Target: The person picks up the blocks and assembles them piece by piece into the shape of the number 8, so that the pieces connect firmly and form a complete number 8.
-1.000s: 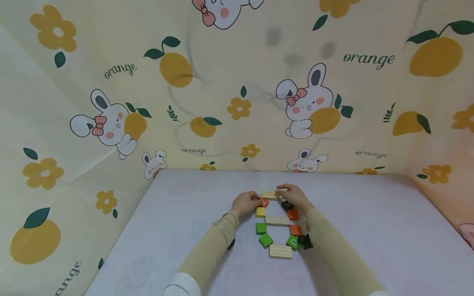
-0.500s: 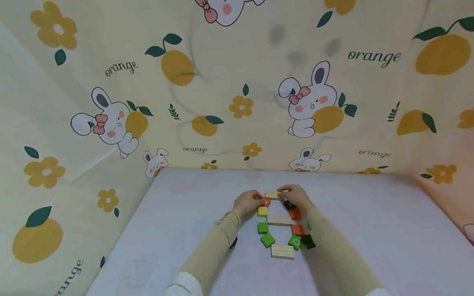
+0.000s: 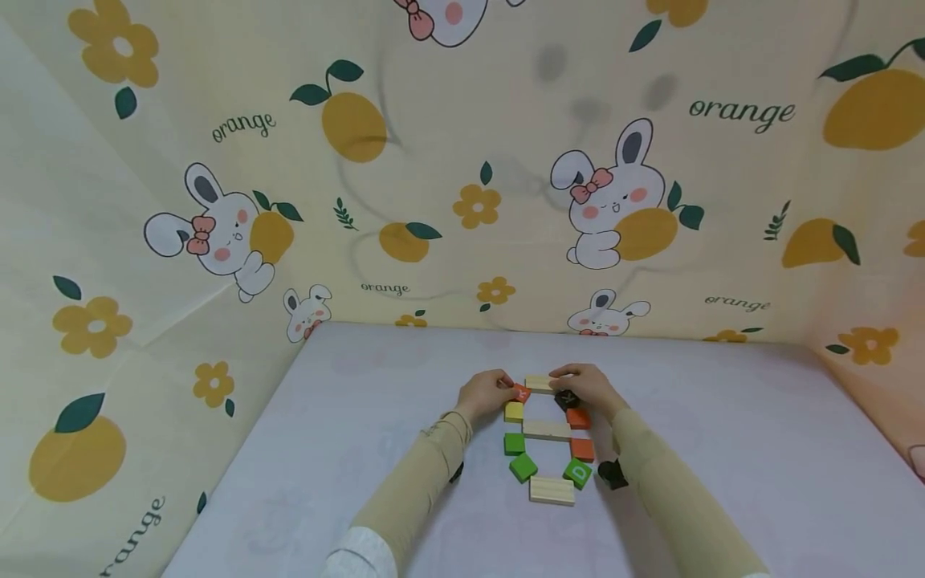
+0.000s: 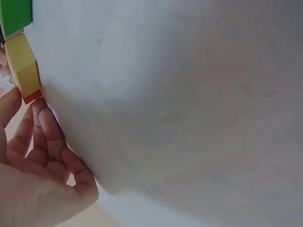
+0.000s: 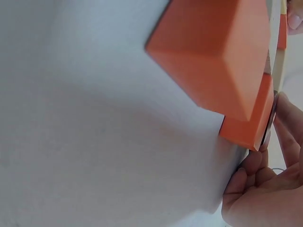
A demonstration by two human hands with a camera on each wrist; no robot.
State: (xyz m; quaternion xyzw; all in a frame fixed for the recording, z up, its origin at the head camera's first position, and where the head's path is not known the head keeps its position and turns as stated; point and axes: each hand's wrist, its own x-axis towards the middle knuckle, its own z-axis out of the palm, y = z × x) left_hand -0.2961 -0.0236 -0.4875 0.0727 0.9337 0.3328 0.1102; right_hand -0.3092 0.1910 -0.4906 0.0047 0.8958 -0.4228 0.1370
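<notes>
My left hand (image 3: pixel 486 393) pinches a small orange block (image 3: pixel 522 392) at the upper left of a block outline on the table. In the left wrist view, its fingers meet the block's end just beyond a yellow block (image 4: pixel 23 66). My right hand (image 3: pixel 588 387) holds a black block (image 3: pixel 567 400) with a pale mark, at the upper right of the outline. One of its fingers reaches over the end of the far wooden plank (image 3: pixel 539 384). In the right wrist view, orange blocks (image 5: pixel 248 118) partly hide what the right fingers grip.
Wooden planks cross the outline's middle (image 3: pixel 547 430) and near end (image 3: pixel 552 490). Green blocks (image 3: pixel 515 444) stand lower left; another green block (image 3: pixel 577 473), marked D, is lower right. A patterned cloth (image 3: pixel 419 160) hangs behind the pale table (image 3: pixel 347 401).
The right hand and forearm shift slightly right, and the black block shows more plainly beneath the fingers. The left hand stays at the orange block. The head view drifts a little.
</notes>
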